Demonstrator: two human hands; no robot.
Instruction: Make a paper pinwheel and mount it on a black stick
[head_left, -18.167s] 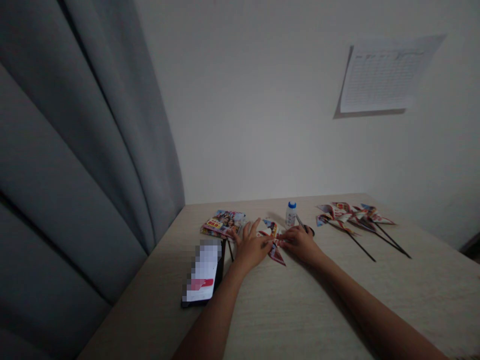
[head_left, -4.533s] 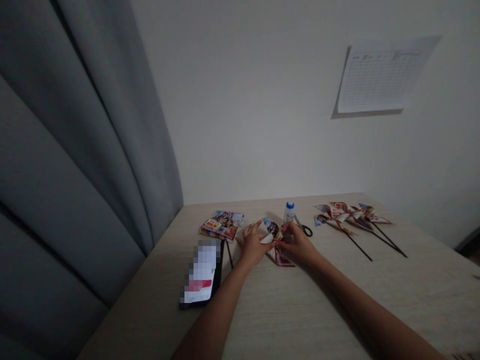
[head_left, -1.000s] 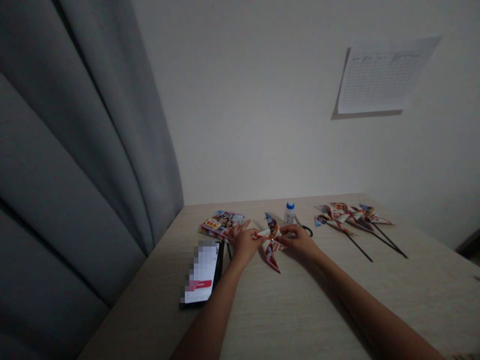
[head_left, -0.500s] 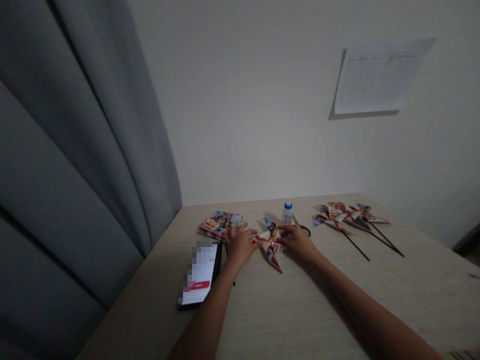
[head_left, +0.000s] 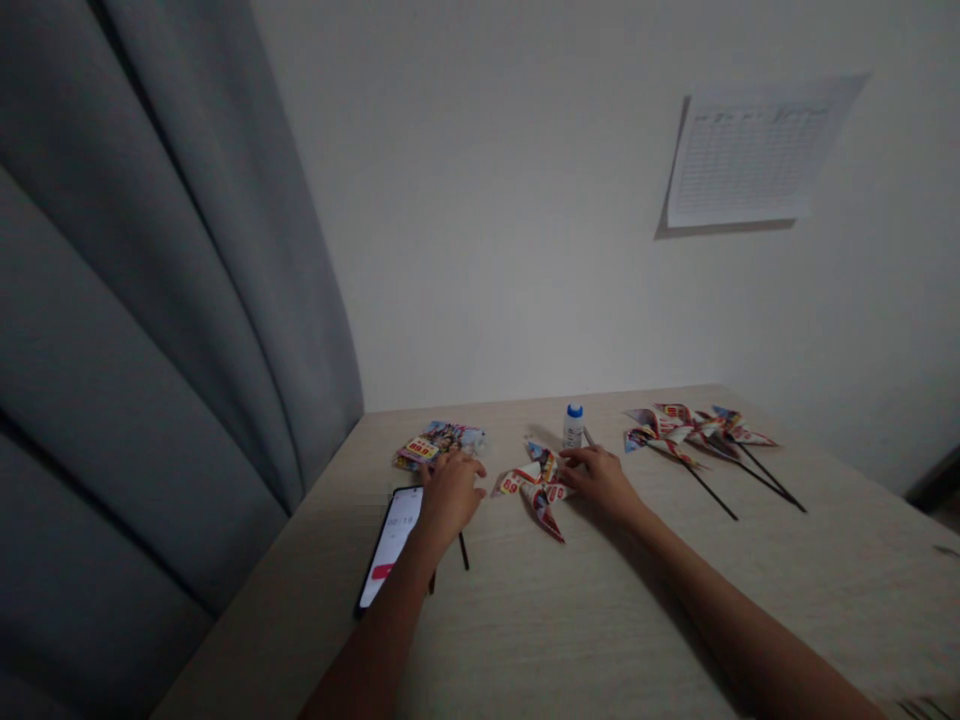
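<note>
Paper pinwheel (head_left: 538, 483) under right hand (head_left: 600, 480); left hand (head_left: 448, 492) flat.

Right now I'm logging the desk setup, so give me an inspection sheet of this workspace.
Surface: pale wooden table.
Job's things: paper pinwheel lying flat; thin black stick.
Clutter: phone, stack of printed paper, glue bottle, finished pinwheels.
Hands: left hand over the stick's top; right hand touching the pinwheel.
Cables: nothing seen.
Surroundings: grey curtain, sheet on wall.
</note>
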